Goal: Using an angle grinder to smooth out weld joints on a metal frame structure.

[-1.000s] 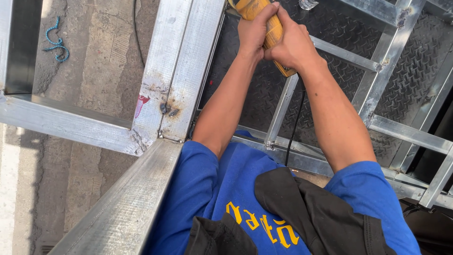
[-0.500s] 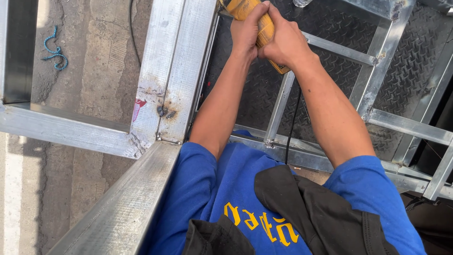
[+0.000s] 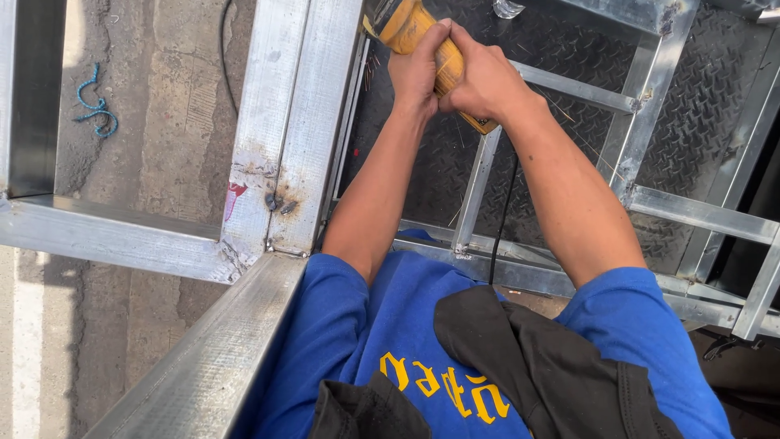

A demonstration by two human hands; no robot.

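Both hands are clenched around one yellow power tool [image 3: 422, 36] near the top edge of the view. The left hand [image 3: 418, 73] wraps the body from the near side, knuckles up, and the right hand [image 3: 487, 77] closes over the rear of the handle, the two hands pressed against each other. The tool has a smooth, rounded yellow plastic casing; its working end is cut off by the frame edge, so what kind of head it carries cannot be told. A few thin bright streaks fan out around it. One black cord [image 3: 504, 211] hangs from the back of the handle, between the two bare forearms.

The tool is held just beside a pair of upright square-section metal tubes [image 3: 296, 122], dull silver, side by side, with scorch marks and a rough weld seam where they meet a horizontal tube [image 3: 114, 236] and a diagonal one [image 3: 203, 358]. Below the hands lies a dark diamond-pattern steel plate [image 3: 561, 41], crossed by a welded frame of thinner silver bars [image 3: 479, 187].

The person wears a blue short-sleeved shirt [image 3: 357, 325] with yellow lettering, and a black cloth [image 3: 536, 366] lies over the chest. To the left is rough concrete ground [image 3: 162, 106] with one scrap of blue wire [image 3: 97, 102] on it.
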